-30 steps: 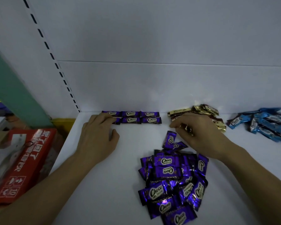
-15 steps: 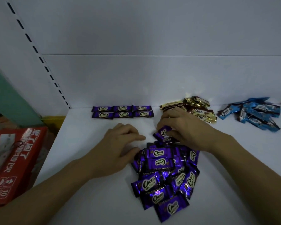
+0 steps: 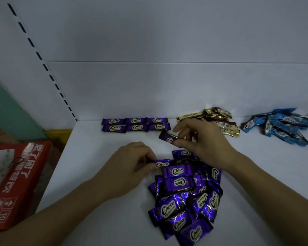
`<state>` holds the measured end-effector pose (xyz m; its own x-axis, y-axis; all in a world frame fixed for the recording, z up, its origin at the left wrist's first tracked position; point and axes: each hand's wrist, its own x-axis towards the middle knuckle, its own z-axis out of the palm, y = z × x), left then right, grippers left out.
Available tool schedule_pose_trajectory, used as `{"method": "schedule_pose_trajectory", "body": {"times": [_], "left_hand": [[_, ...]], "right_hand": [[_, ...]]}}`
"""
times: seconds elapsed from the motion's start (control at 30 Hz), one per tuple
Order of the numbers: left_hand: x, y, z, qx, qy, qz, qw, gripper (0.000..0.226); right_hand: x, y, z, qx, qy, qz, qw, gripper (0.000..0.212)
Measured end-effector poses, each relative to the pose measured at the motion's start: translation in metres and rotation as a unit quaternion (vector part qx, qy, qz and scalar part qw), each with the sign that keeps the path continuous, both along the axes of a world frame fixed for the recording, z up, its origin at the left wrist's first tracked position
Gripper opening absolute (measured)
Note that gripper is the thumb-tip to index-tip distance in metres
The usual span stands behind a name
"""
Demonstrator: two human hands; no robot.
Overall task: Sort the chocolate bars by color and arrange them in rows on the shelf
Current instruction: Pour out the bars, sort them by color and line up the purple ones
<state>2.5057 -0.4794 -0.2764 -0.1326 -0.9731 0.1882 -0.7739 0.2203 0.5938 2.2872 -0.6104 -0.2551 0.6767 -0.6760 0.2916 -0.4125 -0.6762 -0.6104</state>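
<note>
1. Since half a second ago, both hands have changed: the left hand (image 3: 132, 166), then resting open beside the pile, now pinches a purple bar (image 3: 161, 163) at the pile's upper left edge, and the right hand (image 3: 201, 139) has lifted its own purple bar clear of the heap.
2. Far left, off the shelf edge, a red carton (image 3: 11, 183) with white print lies tilted, and a green panel (image 3: 9, 110) stands behind it.
3. On the white shelf (image 3: 96, 174), against the back wall, six purple bars (image 3: 135, 124) sit in two neat rows of three, labels facing up.
4. Left-hand fingers are curled narrow around the end of the bar they hold, which touches the pile.
5. At centre, the loose purple pile (image 3: 185, 197) spreads toward the shelf front, its wrappers overlapping at all angles.
6. Right-hand thumb and fingers grip a second purple bar (image 3: 168, 137) by one end, tilted, held just in front of the right end of the two rows.
7. Behind the right hand lies a heap of gold bars (image 3: 219, 118).
8. Further right, well apart from the gold ones, a heap of blue bars (image 3: 279, 126) rests near the back wall.
</note>
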Motion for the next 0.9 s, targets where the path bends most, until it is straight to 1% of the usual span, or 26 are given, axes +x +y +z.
{"method": "schedule_pose_trajectory", "body": {"times": [0.03,0.1,0.17,0.3,0.5,0.6,0.7,0.8,0.9], "left_hand": [[0.005,0.000,0.002,0.007,0.023,0.016,1.000,0.005],[0.017,0.001,0.007,0.026,0.060,0.048,0.997,0.011],[0.031,0.002,0.009,0.050,0.062,0.073,0.994,0.014],[0.058,-0.001,0.008,0.081,0.020,0.134,0.988,0.014],[0.078,-0.001,0.010,0.047,-0.063,0.209,0.975,0.011],[0.084,0.000,0.009,0.011,-0.093,0.213,0.973,0.014],[0.084,0.002,0.011,-0.042,-0.112,0.181,0.976,0.017],[0.077,0.001,0.009,-0.024,-0.125,0.139,0.982,0.024],[0.074,-0.001,0.003,-0.023,-0.127,0.117,0.985,0.023]], "right_hand": [[0.000,0.000,0.000,0.001,-0.005,-0.003,1.000,0.025],[0.000,0.001,0.000,-0.008,-0.011,-0.006,1.000,0.020],[0.002,0.000,0.000,-0.028,-0.005,-0.003,1.000,0.017],[0.010,-0.005,0.003,-0.058,0.026,0.031,0.997,0.018],[0.036,-0.005,0.007,-0.108,0.085,0.099,0.986,0.014],[0.051,-0.002,0.003,-0.141,0.101,0.128,0.976,0.012],[0.055,0.001,0.000,-0.135,0.123,0.140,0.973,0.011],[0.050,0.000,0.002,-0.092,0.135,0.145,0.976,0.015],[0.043,-0.007,0.008,-0.064,0.120,0.126,0.983,0.028]]}}
